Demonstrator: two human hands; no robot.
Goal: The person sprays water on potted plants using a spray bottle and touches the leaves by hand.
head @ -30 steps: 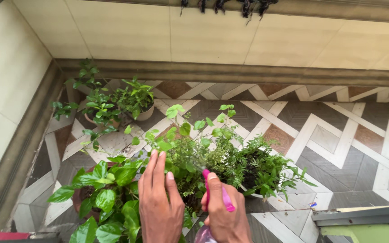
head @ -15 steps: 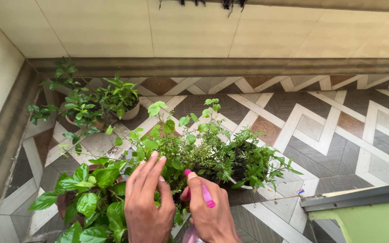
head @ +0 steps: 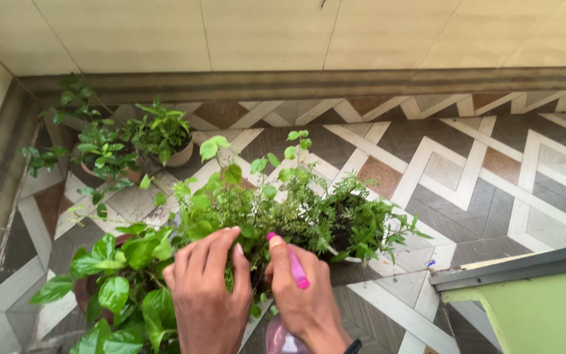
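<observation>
Landmark: the tall, thin-stemmed plant with small round light-green leaves (head: 250, 190), standing in the middle of the group on the tiled floor with its grey, white and brown zigzag pattern (head: 492, 177).

Far left: two smaller leafy plants in pale round pots (head: 135, 141) stand behind and to the left of the landmark plant, near the corner of the cream tiled wall (head: 263, 33).

Near left: a broad-leaved, glossy green plant in a brown pot (head: 122, 282) sits just left of the landmark plant, below it in the view.

Left hand: your left hand (head: 207, 295) reaches into the foliage at the foot of the landmark plant, fingers (head: 214, 246) held straight and close together, touching the leaves.

Right hand: your right hand (head: 302, 301) is just right of the left one, fingers curled around a clear spray bottle with a pink trigger head (head: 293, 269); the forefinger lies along the pink top, nozzle aimed at the landmark plant.

Right: a feathery, dark-green fern-like plant (head: 355, 226) stands just right of the landmark plant.

Far right: a green ledge with a grey edge (head: 532, 295) lies well apart from it.
</observation>
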